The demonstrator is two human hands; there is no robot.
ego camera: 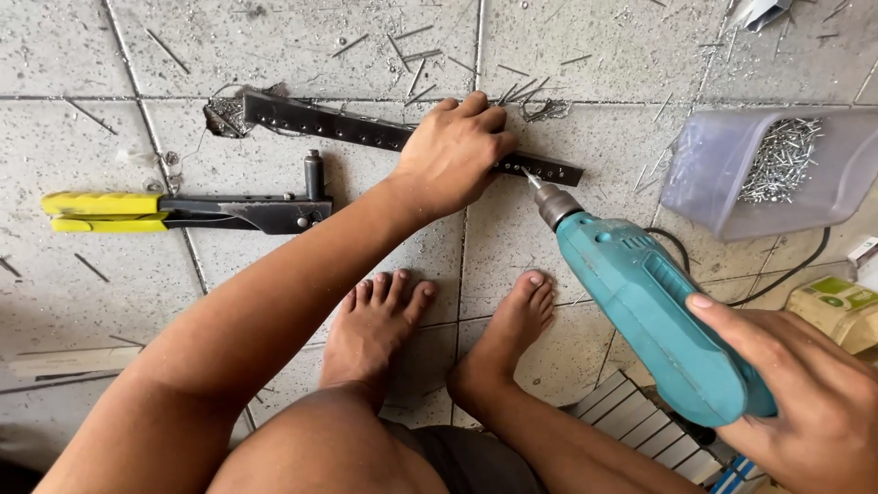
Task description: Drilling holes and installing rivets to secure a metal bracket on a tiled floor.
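Note:
A dark metal strip with a row of holes lies on the tiled floor. My left hand presses down on it near its right end. My right hand grips the handle of a teal electric drill. The drill's bit touches the strip just right of my left hand. My two bare feet rest on the tiles below the strip.
A hand riveter with yellow grips lies at the left. A clear plastic tub of rivets stands at the right, a black cable beneath it. Loose pins and metal shavings litter the tiles. White slats lie at the lower right.

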